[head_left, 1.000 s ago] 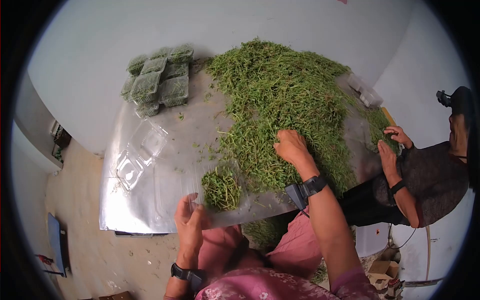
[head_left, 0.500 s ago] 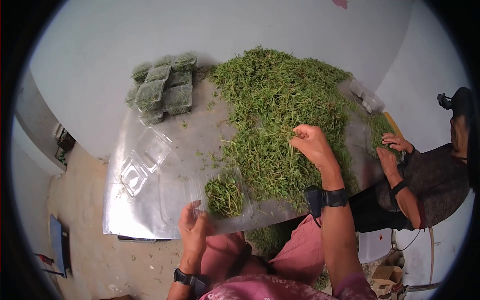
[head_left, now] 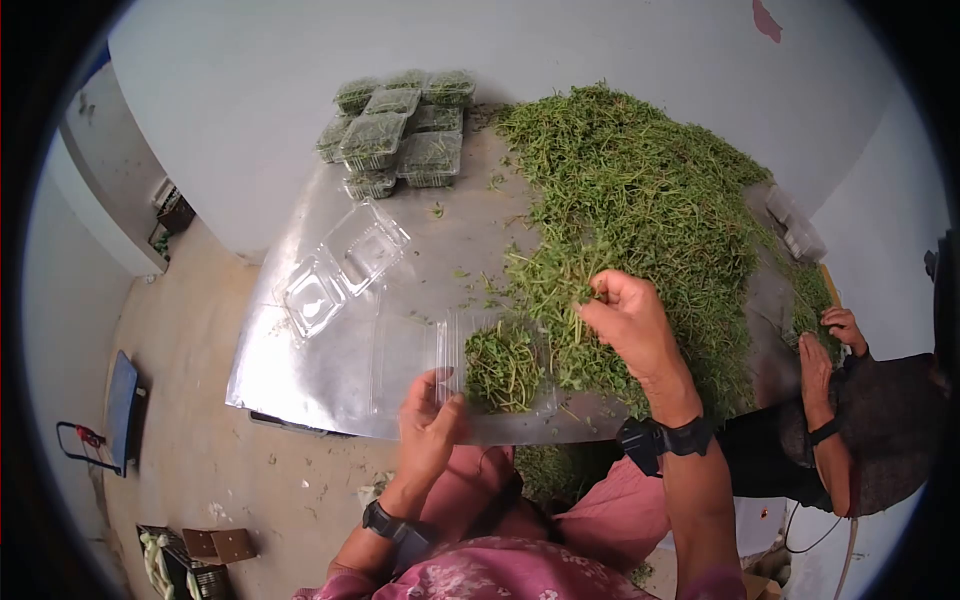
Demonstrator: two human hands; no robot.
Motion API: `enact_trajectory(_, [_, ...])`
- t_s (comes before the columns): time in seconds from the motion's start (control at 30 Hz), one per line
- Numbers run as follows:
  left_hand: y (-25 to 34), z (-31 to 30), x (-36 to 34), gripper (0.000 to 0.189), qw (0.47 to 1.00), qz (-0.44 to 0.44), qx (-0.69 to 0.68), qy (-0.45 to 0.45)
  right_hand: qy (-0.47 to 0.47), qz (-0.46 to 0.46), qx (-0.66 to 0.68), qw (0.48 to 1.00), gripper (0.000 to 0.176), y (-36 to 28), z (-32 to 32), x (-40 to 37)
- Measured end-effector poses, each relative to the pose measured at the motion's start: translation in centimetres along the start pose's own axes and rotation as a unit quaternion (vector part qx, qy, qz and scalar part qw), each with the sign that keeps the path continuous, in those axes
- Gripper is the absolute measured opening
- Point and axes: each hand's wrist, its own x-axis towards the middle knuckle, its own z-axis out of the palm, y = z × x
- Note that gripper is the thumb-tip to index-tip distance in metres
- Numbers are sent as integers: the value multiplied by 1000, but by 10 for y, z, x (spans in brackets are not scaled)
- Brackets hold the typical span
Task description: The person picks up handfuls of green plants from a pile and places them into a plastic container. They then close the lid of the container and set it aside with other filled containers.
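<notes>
My left hand [head_left: 430, 420] is closed on the near-left edge of an open clear plastic clamshell box [head_left: 452, 345]. A clump of leafy green stems [head_left: 503, 368] sits inside that box. Just to its right, my right hand [head_left: 632, 325] pinches a small bunch of green stems [head_left: 570, 315] between thumb and fingers. Below and behind this hand spreads a big heap of the same greens [head_left: 640, 190]. Fingers partly hide the held bunch, and its lower end blends into the heap.
Several filled clamshell boxes [head_left: 400, 130] are stacked at the back left of the metal table [head_left: 330, 375]. An open clamshell [head_left: 345, 265] lies in front of them. At the right, another person's hands [head_left: 825, 360] work by a small pile of greens [head_left: 808, 290]. A trolley [head_left: 120, 410] stands on the floor.
The view has swung left, so everything on the table appears farther right. My right hand has come nearer to the box with the bunch of stems. My left hand stays at the box edge.
</notes>
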Motion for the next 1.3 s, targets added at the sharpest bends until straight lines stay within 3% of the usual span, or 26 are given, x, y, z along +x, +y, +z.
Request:
enact_trajectory(0.1, [-1,1,0,36,1000,-3,-12,6,-29,-50,-115,992,21,20,29,-4])
enact_trajectory(0.23, [1,1,0,36,1000,-3,-8,5,-125,1,-195,973,24,12,56,-15])
enact_trajectory(0.47, [-7,0,2,36,1000,26,-13,10,-113,-31,-181,976,25,-4,53,-16])
enact_trajectory(0.57, [-5,-1,2,35,1000,19,-14,8,-60,-142,-228,961,24,11,50,-10])
enact_trajectory(0.67, [-5,-2,1,35,1000,9,-20,4,-82,-165,-290,939,21,22,57,-10])
enact_trajectory(0.77, [-5,-2,2,34,1000,12,-13,3,-160,-267,-322,894,15,25,71,-17])
enact_trajectory(0.9, [-11,-1,4,34,999,50,1,6,-210,-268,-388,856,8,29,87,-28])
enact_trajectory(1.13, [-11,-1,5,34,999,52,-3,0,-198,-244,-320,894,10,19,78,-26])
enact_trajectory(1.23, [-12,-2,5,34,998,59,-1,0,-155,-266,-291,906,13,11,77,-22])
enact_trajectory(1.3, [-14,-2,5,34,999,52,1,7,-135,-312,-313,887,23,8,78,-18])
